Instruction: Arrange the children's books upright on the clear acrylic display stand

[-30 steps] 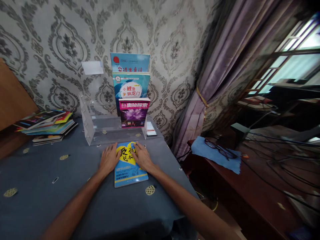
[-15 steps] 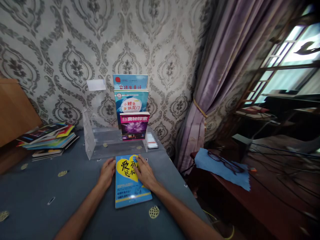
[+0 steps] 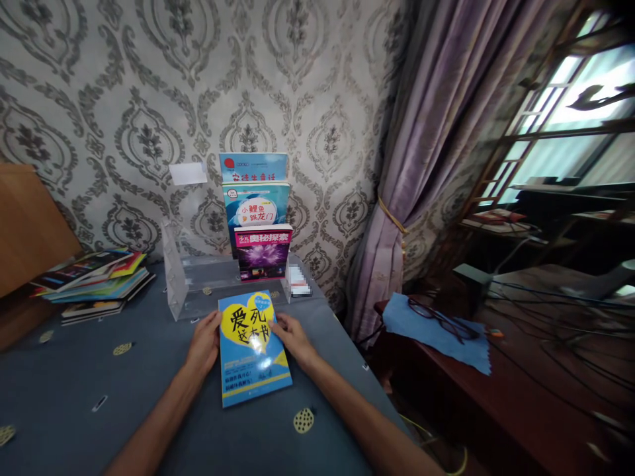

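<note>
A blue book with a yellow heart on its cover lies face up between my hands, its far end tilted up a little. My left hand grips its left edge, the fingers partly hidden behind it. On the right edge, my right hand holds the book near its upper part. Just beyond is a clear acrylic stand. On the stand's right side, a purple-and-pink book, a teal book and a light blue book stand one behind another in rising steps.
A pile of thin books lies on the left of the blue tablecloth. A phone-like object, partly blurred, sits right of the stand. Glasses on a blue cloth rest on a dark red table, with cables behind.
The blue book's far end has risen slightly off the table. My right hand has slid from the cover to the right edge. The view has shifted a little.
</note>
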### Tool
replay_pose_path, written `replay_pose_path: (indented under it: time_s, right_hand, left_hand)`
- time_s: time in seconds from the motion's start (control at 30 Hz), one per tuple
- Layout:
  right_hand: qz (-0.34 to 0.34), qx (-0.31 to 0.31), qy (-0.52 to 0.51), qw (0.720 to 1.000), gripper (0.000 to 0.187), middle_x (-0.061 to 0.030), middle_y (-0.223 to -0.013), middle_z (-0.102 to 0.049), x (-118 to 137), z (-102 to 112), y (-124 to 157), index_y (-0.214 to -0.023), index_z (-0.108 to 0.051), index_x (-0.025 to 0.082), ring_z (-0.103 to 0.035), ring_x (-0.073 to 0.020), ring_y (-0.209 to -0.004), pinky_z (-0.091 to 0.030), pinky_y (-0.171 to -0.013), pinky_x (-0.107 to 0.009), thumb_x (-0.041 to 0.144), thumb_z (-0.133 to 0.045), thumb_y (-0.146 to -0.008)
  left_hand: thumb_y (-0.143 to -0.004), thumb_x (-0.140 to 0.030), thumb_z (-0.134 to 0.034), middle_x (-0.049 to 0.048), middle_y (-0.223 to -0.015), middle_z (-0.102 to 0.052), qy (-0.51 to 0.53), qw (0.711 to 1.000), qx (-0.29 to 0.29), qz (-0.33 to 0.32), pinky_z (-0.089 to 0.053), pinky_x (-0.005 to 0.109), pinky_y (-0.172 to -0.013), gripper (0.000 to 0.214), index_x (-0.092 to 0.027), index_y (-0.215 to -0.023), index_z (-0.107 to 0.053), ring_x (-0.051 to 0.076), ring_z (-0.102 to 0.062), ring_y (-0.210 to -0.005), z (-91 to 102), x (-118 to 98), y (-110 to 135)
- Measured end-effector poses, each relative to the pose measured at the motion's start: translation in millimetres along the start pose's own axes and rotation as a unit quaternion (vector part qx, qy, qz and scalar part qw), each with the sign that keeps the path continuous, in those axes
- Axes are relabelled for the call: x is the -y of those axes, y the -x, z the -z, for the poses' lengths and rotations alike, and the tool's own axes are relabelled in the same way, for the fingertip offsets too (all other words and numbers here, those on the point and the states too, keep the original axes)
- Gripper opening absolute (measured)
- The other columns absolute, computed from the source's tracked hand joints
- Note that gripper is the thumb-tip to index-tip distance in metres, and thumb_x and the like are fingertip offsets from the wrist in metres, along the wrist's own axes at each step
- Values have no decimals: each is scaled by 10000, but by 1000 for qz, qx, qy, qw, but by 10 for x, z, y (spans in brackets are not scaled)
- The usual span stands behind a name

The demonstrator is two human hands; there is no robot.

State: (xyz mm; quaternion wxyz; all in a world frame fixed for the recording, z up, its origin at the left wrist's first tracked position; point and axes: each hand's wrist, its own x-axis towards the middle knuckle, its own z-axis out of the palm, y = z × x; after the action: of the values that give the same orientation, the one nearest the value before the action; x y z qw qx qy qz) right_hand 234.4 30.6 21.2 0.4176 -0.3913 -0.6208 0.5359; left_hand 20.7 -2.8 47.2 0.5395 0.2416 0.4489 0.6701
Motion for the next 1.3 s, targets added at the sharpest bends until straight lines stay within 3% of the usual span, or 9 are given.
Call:
replay_pose_path:
  time_s: [0.13,0.33,0.47,0.6,0.73,0.87,1.07,1.17,1.3]
  right_hand:
    - [-46,58,-118,990,496,21,-617,-615,94,22,18,-734,-628,172,-516,-107,-536,-370,-530,-225,648,-757,-683]
    - [-53,43,-125,990,502,52,-555,-548,119,36,30,-670,-573,179,-424,-77,-488,-271,-484,-212,624,-799,-621]
    - [-56,40,-129,989,513,49,-571,-559,102,44,28,-693,-577,182,-422,-80,-492,-261,-488,-216,647,-782,-626]
    - [-52,41,-138,988,500,47,-574,-551,99,49,35,-708,-595,180,-409,-81,-500,-252,-499,-219,641,-776,-642]
    - [-52,38,-141,988,490,37,-603,-572,99,50,31,-742,-622,177,-407,-80,-500,-253,-503,-223,634,-776,-649]
    - [-49,31,-146,988,509,32,-614,-591,100,56,8,-772,-639,179,-418,-82,-496,-258,-493,-220,648,-781,-634]
    - [1,-10,-138,990,489,29,-624,-580,181,102,4,-829,-659,184,-433,-97,-525,-292,-505,-224,647,-740,-696]
    - [36,-22,-113,993,467,26,-648,-583,249,140,8,-881,-674,189,-444,-107,-545,-330,-518,-230,630,-720,-736]
    - [88,-38,-72,993,448,15,-687,-602,312,215,-76,-992,-691,191,-484,-124,-571,-381,-539,-239,597,-670,-805]
  left_hand:
    - [-782,-213,-745,91,-884,-780,0,1000,10,4,-634,339,-767,170,-135,-919,-679,264,-754,-906,14,-72,0]
    - [-782,-212,-761,126,-997,-776,-49,994,61,76,-636,364,-754,356,-144,-1117,-661,277,-753,-910,22,-69,75]
    - [-714,-222,-824,132,-1089,-755,-78,978,166,94,-628,361,-770,573,-174,-1246,-615,295,-740,-962,97,-147,108]
    - [-693,-304,-852,133,-1083,-743,-164,937,285,116,-617,305,-610,660,-201,-1288,-584,256,-749,-797,254,-292,92]
    - [-698,-335,-841,137,-1009,-736,-210,907,337,139,-582,273,-498,658,-183,-1287,-588,218,-721,-677,364,-361,69]
    - [-703,-360,-833,109,-899,-734,-219,907,338,122,-546,237,-462,588,-165,-1217,-626,198,-702,-640,352,-330,40]
    - [-700,-436,-827,8,-650,-658,-223,935,275,20,-445,158,-396,395,-156,-940,-688,101,-582,-488,190,-257,31]
    - [-687,-503,-816,4,-648,-645,-235,938,254,-23,-439,155,-390,409,-155,-848,-677,93,-561,-493,97,-255,44]
    - [-687,-562,-783,13,-713,-657,-251,937,231,-71,-443,165,-390,476,-157,-915,-679,122,-593,-572,-42,-314,6]
